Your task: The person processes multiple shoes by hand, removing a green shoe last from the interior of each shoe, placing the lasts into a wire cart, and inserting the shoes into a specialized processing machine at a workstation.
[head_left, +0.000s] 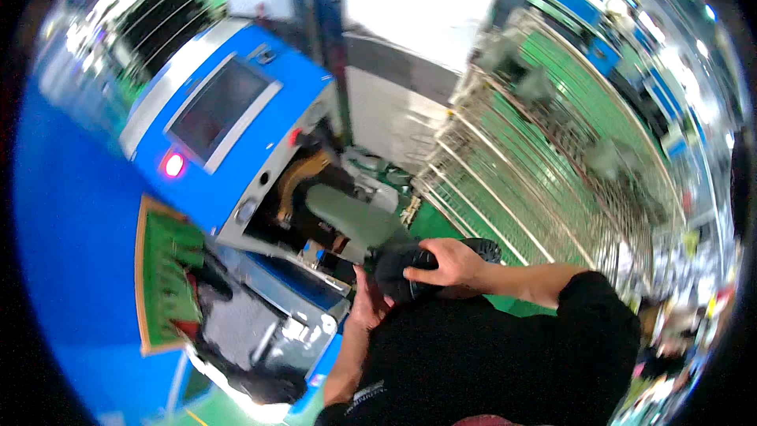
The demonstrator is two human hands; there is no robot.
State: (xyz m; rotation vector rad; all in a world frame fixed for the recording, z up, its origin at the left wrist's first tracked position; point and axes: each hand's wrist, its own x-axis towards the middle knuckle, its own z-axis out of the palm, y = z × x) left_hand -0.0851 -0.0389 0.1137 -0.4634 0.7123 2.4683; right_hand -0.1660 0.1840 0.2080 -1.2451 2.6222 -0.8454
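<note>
The right hand's [457, 263] fingers are clamped on the shoe [394, 272], the left hand's [365, 305] I cannot tell; weak support could tip it against the machine [293, 83] toward ten o'clock.

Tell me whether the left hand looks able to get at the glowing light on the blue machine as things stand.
Probably not without moving: the left hand appears to be against the dark item, and the glowing light sits well off, across the blue machine's open bay.
</note>
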